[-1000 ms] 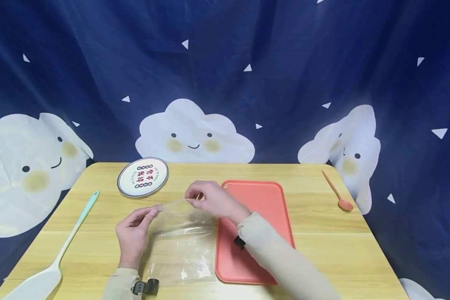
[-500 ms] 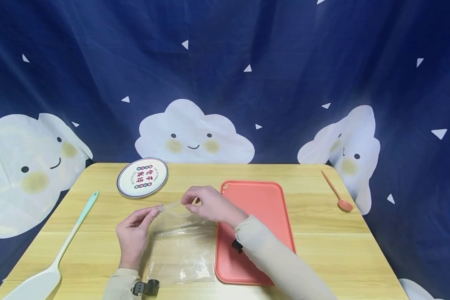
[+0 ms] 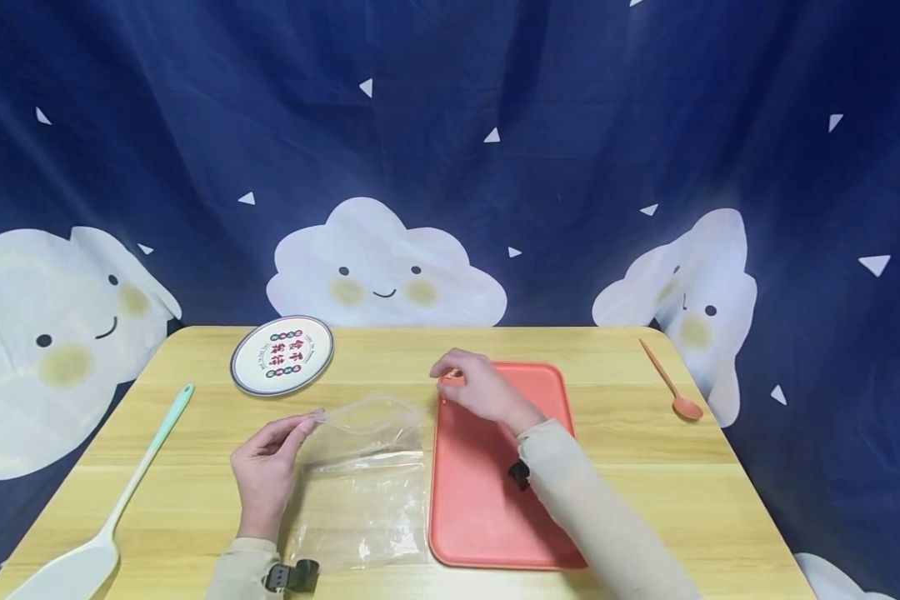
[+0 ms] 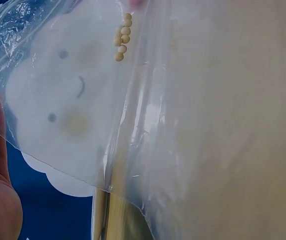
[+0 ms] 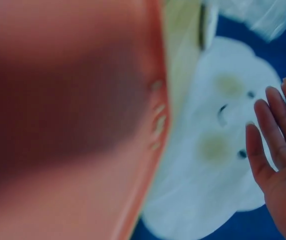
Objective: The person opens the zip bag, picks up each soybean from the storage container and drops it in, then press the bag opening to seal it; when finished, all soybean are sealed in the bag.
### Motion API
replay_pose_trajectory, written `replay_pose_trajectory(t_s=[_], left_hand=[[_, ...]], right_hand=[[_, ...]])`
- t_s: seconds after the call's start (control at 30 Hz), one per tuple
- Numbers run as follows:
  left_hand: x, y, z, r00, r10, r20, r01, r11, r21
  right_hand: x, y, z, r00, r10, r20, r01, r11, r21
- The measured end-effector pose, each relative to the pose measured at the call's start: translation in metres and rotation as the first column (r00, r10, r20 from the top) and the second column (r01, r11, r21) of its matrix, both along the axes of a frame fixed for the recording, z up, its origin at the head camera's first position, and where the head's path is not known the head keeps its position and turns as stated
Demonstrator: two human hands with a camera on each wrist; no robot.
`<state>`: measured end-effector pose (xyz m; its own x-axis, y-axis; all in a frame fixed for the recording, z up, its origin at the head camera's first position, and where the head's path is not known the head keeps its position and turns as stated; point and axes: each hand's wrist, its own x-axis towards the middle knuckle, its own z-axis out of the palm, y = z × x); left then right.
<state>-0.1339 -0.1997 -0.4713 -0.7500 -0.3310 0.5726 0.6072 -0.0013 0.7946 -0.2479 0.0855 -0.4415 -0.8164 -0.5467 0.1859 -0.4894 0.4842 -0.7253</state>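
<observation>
My left hand (image 3: 268,471) pinches the left end of the mouth of a clear zip bag (image 3: 367,500), which lies on the table with its mouth lifted and parted. Over the far left corner of a coral-red tray (image 3: 472,517) is my right hand (image 3: 483,389). Its fingers are extended and apart in the right wrist view, with nothing visibly held. Several small beige beans (image 5: 157,122) lie along the tray's edge there. In the left wrist view, several round beige beans (image 4: 124,36) show through the film; I cannot tell whether they are inside the bag or behind it.
A white plate (image 3: 281,356) with a dark rim and red lettering lies at the back left. A long pale green spatula (image 3: 112,521) rests along the left side. An orange spoon (image 3: 677,390) lies at the far right. Behind the table hangs a blue cloud-print curtain (image 3: 435,125).
My right hand has let go of the bag's mouth and moved right to the tray's corner with the beans. The left hand keeps its hold on the bag.
</observation>
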Motion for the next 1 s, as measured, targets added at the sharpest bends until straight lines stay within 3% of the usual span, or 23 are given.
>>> replay_pose_trajectory(t_s=[0.13, 0.33, 0.73, 1.0], left_hand=[[0.002, 0.001, 0.002, 0.998, 0.021, 0.051, -0.02, 1.0, -0.014], [0.003, 0.002, 0.005, 0.991, 0.051, 0.126, -0.048, 0.999, -0.025], [0.001, 0.001, 0.001, 0.998, 0.017, 0.061, -0.017, 1.0, -0.003], [-0.006, -0.007, -0.018, 0.994, 0.051, 0.097, -0.05, 0.999, -0.013]], right_hand=[[-0.009, 0.012, -0.016, 0.998, -0.028, 0.059, 0.024, 0.997, 0.075], [-0.016, 0.014, -0.034, 0.994, -0.011, 0.111, -0.01, 0.982, 0.186], [-0.026, 0.0, -0.047, 0.999, 0.015, 0.029, -0.025, 0.935, 0.354], [-0.028, -0.006, -0.049, 1.0, -0.014, -0.001, 0.013, 0.914, 0.406]])
